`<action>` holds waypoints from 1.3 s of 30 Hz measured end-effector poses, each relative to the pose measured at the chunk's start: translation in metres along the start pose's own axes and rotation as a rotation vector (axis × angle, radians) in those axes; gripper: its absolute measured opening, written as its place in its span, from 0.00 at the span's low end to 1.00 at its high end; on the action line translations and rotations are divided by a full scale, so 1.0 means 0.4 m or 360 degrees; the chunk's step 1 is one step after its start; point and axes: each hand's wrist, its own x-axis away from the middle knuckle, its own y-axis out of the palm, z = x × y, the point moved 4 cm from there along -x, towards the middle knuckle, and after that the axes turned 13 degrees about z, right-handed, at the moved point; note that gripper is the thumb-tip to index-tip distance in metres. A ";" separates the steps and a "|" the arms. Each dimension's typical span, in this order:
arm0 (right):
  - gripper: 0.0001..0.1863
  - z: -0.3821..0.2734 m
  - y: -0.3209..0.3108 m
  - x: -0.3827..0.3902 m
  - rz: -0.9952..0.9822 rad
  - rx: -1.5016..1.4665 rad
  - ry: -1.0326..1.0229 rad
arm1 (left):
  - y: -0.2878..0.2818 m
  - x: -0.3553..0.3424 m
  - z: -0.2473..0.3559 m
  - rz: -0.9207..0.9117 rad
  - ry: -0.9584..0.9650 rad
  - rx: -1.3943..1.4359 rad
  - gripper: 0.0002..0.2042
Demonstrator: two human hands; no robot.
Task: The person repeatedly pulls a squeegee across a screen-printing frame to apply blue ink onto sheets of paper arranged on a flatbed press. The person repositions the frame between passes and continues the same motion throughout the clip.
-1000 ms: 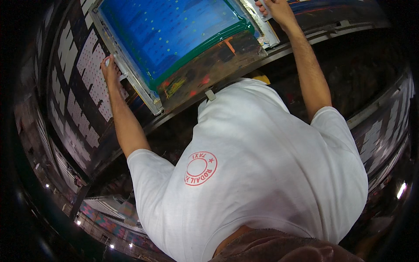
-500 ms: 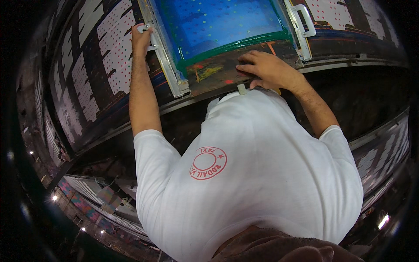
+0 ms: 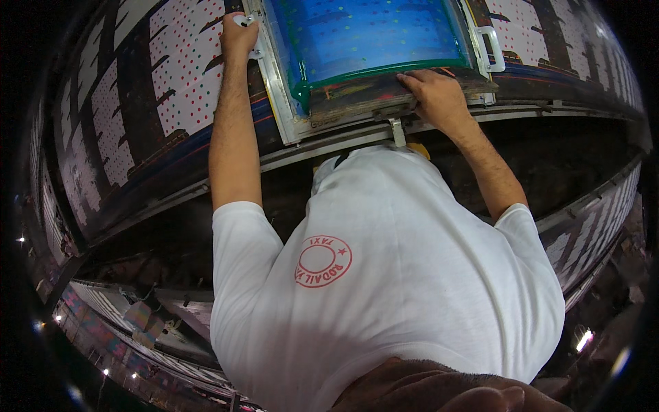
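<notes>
1. The worktop's (image 3: 195, 145) front edge, a metal rail (image 3: 522, 110), ran below the metal frame (image 3: 278, 96); a dark gap separated part of it from the white shirt (image 3: 405, 261).
2. Inside the frame, a green band (image 3: 384, 67) bordered the blue mesh (image 3: 377, 31); the wooden board (image 3: 357, 99) crossed the frame's near end.
3. Dotted panels (image 3: 185, 69) flanked the frame on 2 sides, leaving room around the right handle (image 3: 495, 49).
4. The left hand's (image 3: 239, 40) grip was closed around the white left handle (image 3: 245, 21), as 0.5 s earlier.
5. The right hand (image 3: 439, 99) touched the board, fingers partly curled; whether its grip had closed underneath, I could not tell.
6. Earlier that hand hovered by the board's near edge; since then the board had tilted, showing its front face.
</notes>
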 end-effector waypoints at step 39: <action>0.09 0.424 0.178 -1.223 0.0632 0.0255 -0.0274 | -0.027 0.023 0.046 0.0005 -0.0206 0.0054 0.22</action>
